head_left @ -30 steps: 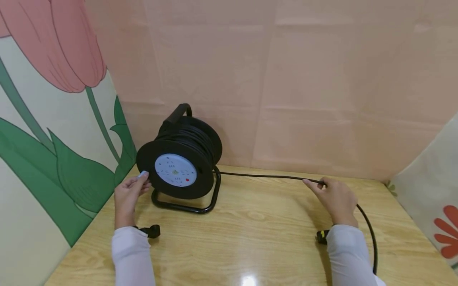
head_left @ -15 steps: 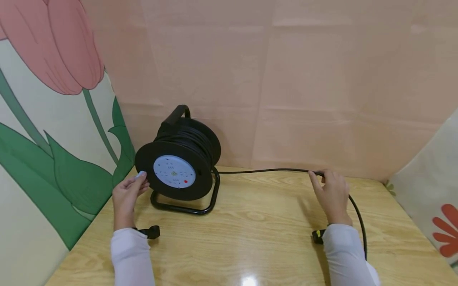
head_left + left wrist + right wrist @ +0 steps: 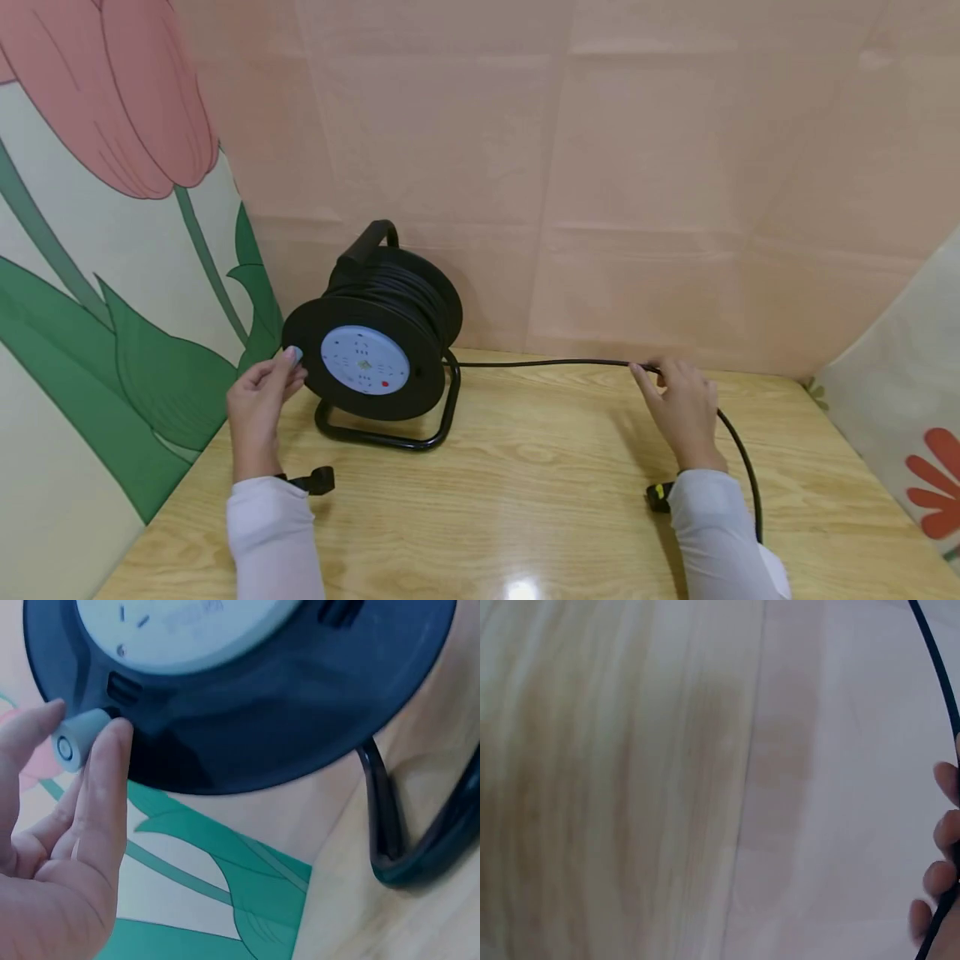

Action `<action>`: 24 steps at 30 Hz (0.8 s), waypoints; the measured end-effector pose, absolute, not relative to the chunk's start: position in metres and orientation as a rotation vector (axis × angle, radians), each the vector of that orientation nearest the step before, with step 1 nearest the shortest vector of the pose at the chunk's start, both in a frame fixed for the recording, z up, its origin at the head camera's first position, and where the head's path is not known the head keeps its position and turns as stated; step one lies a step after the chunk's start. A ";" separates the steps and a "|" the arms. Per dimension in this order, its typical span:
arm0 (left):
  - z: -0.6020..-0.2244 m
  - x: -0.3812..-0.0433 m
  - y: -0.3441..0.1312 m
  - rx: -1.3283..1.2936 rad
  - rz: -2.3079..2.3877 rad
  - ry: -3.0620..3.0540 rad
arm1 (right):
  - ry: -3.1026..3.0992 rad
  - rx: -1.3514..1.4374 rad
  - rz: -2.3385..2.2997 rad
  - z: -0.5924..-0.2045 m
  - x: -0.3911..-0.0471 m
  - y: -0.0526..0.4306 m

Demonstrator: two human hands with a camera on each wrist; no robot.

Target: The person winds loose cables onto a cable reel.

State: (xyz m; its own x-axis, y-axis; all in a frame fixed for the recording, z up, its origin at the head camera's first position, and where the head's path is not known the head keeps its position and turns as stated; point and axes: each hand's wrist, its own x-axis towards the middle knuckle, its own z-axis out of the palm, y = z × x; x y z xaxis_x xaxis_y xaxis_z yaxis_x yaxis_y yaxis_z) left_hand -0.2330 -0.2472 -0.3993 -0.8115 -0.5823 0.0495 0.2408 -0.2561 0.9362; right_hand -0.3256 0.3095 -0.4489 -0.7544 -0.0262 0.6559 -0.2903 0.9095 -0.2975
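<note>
A black cable reel (image 3: 420,367) stands at the table's back left on a bent-tube frame, with black cable wound round its drum. Its front disc carries a pale blue socket panel (image 3: 365,360) with a red dot. At the disc's left edge my left hand (image 3: 257,408) holds a small light grey-blue knob (image 3: 81,738) between thumb and fingers. From the reel a stretch of cable (image 3: 540,362) runs right to my right hand (image 3: 681,410), which pinches it between thumb and fingers. Beyond that hand the cable bends down beside the sleeve. Several right fingertips (image 3: 945,827) show along the cable in the right wrist view.
A wood-grain table (image 3: 487,500) lies under everything. Close behind rises a pink cloth backdrop (image 3: 637,167), and a panel with a tulip print (image 3: 142,108) stands left of the reel. Another printed cloth (image 3: 915,392) borders the table's right side.
My right hand has moved left toward the reel, bringing the cable with it. My left hand has risen slightly at the knob, and the red dot on the panel has turned a little clockwise.
</note>
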 end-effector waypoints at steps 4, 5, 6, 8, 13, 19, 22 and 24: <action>-0.393 -0.233 -0.242 0.410 -2.087 -1.417 | -2.382 0.236 0.459 -0.449 -0.325 0.307; -0.391 -0.233 -0.241 0.408 -2.081 -1.404 | -2.371 0.248 0.449 -0.449 -0.325 0.307; -0.390 -0.233 -0.239 0.406 -2.074 -1.394 | -2.362 0.259 0.442 -0.449 -0.325 0.306; -0.387 -0.232 -0.237 0.399 -2.060 -1.379 | -2.339 0.292 0.432 -0.449 -0.324 0.304; -0.381 -0.231 -0.232 0.368 -2.004 -1.395 | -2.446 0.351 0.442 -0.448 -0.322 0.304; -0.376 -0.233 -0.228 0.313 -1.947 -1.415 | -2.821 0.220 0.458 -0.440 -0.315 0.326; -0.376 -0.232 -0.229 0.312 -1.942 -1.411 | -2.880 0.106 0.411 -0.435 -0.311 0.339; -0.376 -0.232 -0.229 0.321 -1.937 -1.410 | -2.892 0.044 0.389 -0.434 -0.309 0.345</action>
